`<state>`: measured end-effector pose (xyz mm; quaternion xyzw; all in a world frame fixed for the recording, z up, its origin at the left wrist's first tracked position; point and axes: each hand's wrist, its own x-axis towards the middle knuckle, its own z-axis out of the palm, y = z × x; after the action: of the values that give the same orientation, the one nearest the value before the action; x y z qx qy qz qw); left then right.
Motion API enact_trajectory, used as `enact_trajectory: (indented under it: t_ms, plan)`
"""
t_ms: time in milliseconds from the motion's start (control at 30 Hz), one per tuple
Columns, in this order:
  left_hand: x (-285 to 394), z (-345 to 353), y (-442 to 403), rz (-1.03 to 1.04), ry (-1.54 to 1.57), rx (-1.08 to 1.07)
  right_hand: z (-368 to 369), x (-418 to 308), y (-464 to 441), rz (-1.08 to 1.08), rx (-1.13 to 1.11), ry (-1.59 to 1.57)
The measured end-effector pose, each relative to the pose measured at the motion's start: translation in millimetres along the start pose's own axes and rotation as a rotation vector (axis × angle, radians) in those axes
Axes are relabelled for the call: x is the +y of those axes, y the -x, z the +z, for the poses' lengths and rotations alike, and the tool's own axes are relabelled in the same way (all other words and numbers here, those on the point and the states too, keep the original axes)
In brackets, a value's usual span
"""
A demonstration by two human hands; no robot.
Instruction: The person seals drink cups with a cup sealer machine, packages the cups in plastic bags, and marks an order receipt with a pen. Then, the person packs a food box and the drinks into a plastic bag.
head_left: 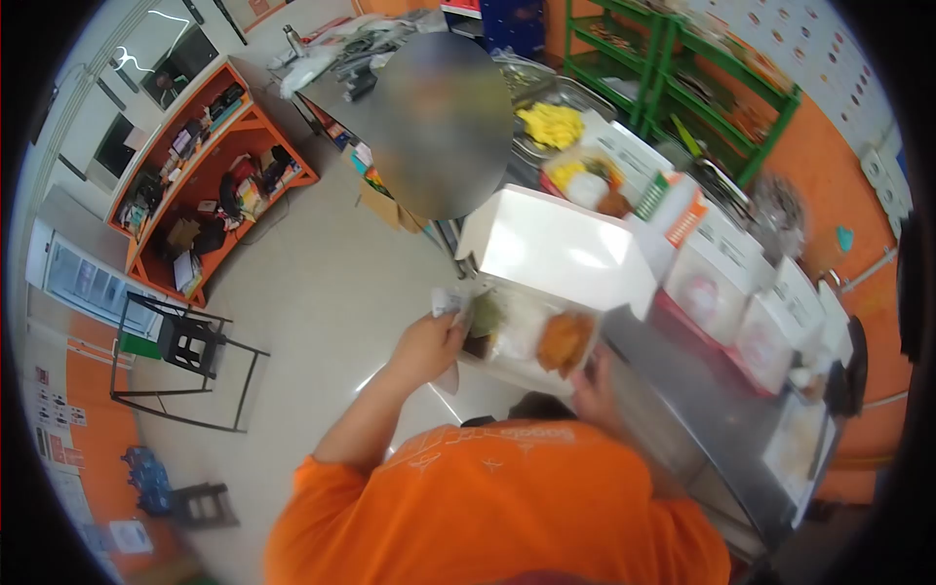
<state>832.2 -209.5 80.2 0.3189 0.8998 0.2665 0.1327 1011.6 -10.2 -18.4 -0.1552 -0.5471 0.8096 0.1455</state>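
Note:
An open white cardboard meal box [556, 239] is in front of my body, its lid raised. Inside lie white rice [522, 330], a piece of orange-brown fried food [565, 341] and something green and leafy [485, 315]. My right hand [595, 390] grips the box at its near right corner. At the box's left side, my left hand [429, 349] is closed on a thin white packet [447, 300], which shows above and below the fingers. Whether my left hand also touches the box, I cannot tell.
A metal counter [648, 366] runs along the right, holding several open meal boxes [702, 292] and a metal tray [531, 146] of yellow food [551, 125]. A blurred person [439, 127] stands beyond my box. Green shelves [721, 107], an orange cabinet [210, 180] and a black chair [185, 351] stand around.

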Motion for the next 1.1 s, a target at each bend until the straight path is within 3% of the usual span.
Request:
enact_trajectory:
  t_ms: [200, 300, 433, 500, 567, 633, 700, 767, 833, 900, 933, 967, 1000, 1033, 1067, 1100]
  plan:
    - [-140.1, -104.5, -109.9, -0.164, 0.036, 0.069, 139.9, -6.7, -179.2, 0.208, -0.096, 0.063]
    - [-210.1, -155.5, -190.9, -0.081, -0.039, 0.101, 191.8, 25.2, -287.8, 0.123, -0.147, -0.015]
    - [-319.1, -214.8, -307.9, 0.011, -0.117, 0.139, 257.8, 71.0, -433.7, -0.087, -0.173, 0.203]
    - [-359.8, -239.5, -357.3, -0.091, -0.23, 0.084, 286.9, 92.8, -494.0, 0.045, -0.104, 0.305]
    - [-396.0, -253.1, -402.6, 0.041, -0.326, 0.086, 310.6, 78.4, -532.5, -0.035, -0.083, 0.332]
    - [-419.6, -262.1, -449.6, 0.054, -0.301, 0.084, 325.0, 72.1, -562.2, -0.103, -0.005, 0.424]
    - [-437.7, -262.5, -492.1, 0.11, -0.22, 0.062, 332.0, 86.0, -590.9, -0.114, 0.05, 0.317]
    - [-437.1, -260.5, -523.9, 0.265, -0.151, -0.034, 334.2, 81.2, -600.7, -0.153, 0.168, 0.395]
    - [-491.0, -239.6, -570.4, 0.113, -0.057, -0.168, 327.7, 58.9, -603.4, -0.019, 0.146, 0.385]
    - [-465.1, -254.0, -580.7, 0.231, -0.024, -0.243, 327.9, 76.3, -603.6, -0.203, 0.406, 0.667]
    - [-497.5, -263.6, -600.8, 0.185, -0.159, -0.379, 320.8, 65.8, -590.7, -0.192, 0.508, 0.679]
    - [-489.9, -282.8, -590.9, 0.25, 0.006, -0.347, 314.6, 48.1, -568.2, -0.081, 0.444, 0.566]
    - [-495.3, -302.1, -595.5, 0.119, 0.28, -0.414, 307.6, 34.8, -545.7, 0.018, 0.372, 0.449]
    - [-482.7, -321.0, -586.1, -0.111, 0.386, -0.287, 294.8, 40.1, -525.6, -0.082, 0.504, 0.496]
    - [-491.2, -362.3, -594.1, 0.394, 0.044, -0.466, 283.4, 52.3, -503.9, -0.176, 0.62, 0.542]
    - [-500.6, -404.1, -601.7, 0.933, -0.189, -0.47, 271.2, 52.4, -477.6, -0.154, 0.794, 0.597]
